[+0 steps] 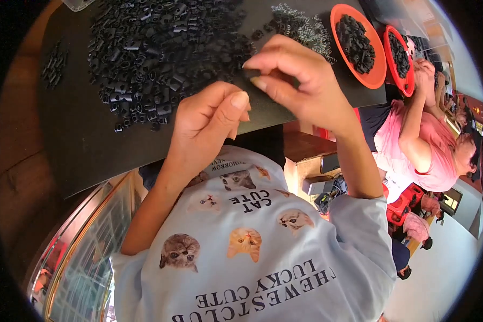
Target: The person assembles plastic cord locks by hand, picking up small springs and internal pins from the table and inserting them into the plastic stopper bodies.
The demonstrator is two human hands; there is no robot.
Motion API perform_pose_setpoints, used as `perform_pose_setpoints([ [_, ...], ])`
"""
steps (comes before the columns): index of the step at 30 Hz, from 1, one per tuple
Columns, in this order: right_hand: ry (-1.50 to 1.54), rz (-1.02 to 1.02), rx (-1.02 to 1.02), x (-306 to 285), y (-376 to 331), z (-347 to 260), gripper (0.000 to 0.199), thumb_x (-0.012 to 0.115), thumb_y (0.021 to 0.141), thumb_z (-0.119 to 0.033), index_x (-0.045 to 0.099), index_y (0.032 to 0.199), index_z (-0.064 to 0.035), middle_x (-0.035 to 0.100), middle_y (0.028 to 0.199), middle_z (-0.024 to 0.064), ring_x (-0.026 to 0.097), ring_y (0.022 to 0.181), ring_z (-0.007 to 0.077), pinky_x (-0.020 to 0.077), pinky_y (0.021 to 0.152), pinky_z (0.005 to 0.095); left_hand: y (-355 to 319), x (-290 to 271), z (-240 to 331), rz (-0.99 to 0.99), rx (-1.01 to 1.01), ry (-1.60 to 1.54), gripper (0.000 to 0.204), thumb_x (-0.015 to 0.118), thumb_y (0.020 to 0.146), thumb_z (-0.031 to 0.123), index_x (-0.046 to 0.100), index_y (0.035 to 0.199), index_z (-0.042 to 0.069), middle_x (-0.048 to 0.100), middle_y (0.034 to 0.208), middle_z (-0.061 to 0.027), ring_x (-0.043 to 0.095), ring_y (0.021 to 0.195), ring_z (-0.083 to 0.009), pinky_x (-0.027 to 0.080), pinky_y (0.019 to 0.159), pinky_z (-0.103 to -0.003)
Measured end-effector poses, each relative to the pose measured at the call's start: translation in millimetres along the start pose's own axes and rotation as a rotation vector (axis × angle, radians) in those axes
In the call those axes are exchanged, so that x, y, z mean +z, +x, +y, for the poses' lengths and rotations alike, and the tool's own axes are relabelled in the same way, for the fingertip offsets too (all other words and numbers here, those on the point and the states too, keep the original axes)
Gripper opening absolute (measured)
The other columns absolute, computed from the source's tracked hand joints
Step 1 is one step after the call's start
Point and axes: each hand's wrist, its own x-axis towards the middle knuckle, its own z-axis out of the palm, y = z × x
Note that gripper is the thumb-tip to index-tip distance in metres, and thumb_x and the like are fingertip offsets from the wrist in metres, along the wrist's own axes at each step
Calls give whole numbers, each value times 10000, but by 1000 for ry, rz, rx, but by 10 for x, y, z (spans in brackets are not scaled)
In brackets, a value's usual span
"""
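The dark tabletop (pixel 145 158) spread across the far side of the scene, its near edge running just in front of the person's light-blue shirt (pixel 273 236). At the right sat a co-worker in pink (pixel 426 145), hands raised just beside a red plate. The biggest load on the tabletop was a broad heap of black parts (pixel 139 59), many of them short and tubular, filling the left and middle of the far area. To its right stood an orange-red plate (pixel 381 64) piled with similar black pieces, and right of that the smaller red plate (pixel 387 40), also filled. The right hand (pixel 306 80) hung over the tabletop's near part, left of and nearer than the orange-red plate; its grip was narrow, thumb and forefinger tips close together, and whether the dark patch between them was a part could not be told. The left hand (pixel 206 115) had its thumb against curled fingers, the contents of that grip hidden; the heap lay just beyond it, and to the left of the right grip. Fine metal springs (pixel 311 35) lay beyond the right hand. Smallest was a cluster of slim dark pieces (pixel 55 65) at the far left.
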Motion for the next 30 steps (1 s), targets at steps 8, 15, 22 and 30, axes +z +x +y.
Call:
perform_pose_setpoints([
  [8, -303, -23, -179, 117, -115, -222, 228, 651, 742, -16, 609, 964, -38, 535, 847, 93, 598, 688, 297, 501, 564, 385, -4, -52, 41, -34, -116, -55, 385, 468, 1011, 304, 560, 751, 35, 494, 608, 25, 400, 492, -27, 302, 433, -196],
  [15, -386, -7, -126, -321, -136, 70, 180, 633, 792, -31, 607, 971, -26, 552, 855, 117, 593, 748, 326, 488, 647, 392, -26, -7, 9, -8, -34, -59, 271, 494, 1001, 197, 560, 803, 25, 535, 690, 14, 412, 527, -23, 340, 468, -189],
  [22, -608, -30, -74, -265, 32, 229, 207, 654, 823, -39, 617, 1027, -41, 542, 896, 94, 583, 765, 274, 469, 651, 344, -26, -7, -15, -28, 17, -15, 234, 513, 990, 156, 564, 809, 18, 543, 705, 15, 416, 540, -20, 357, 491, -187],
  [30, -877, -145, -112, -128, 191, 279, 176, 656, 805, -100, 609, 970, -60, 547, 927, 88, 604, 818, 313, 501, 625, 408, -34, -16, -20, -15, 25, 26, 242, 512, 990, 158, 569, 803, 16, 529, 686, 19, 420, 539, -23, 358, 491, -191],
])
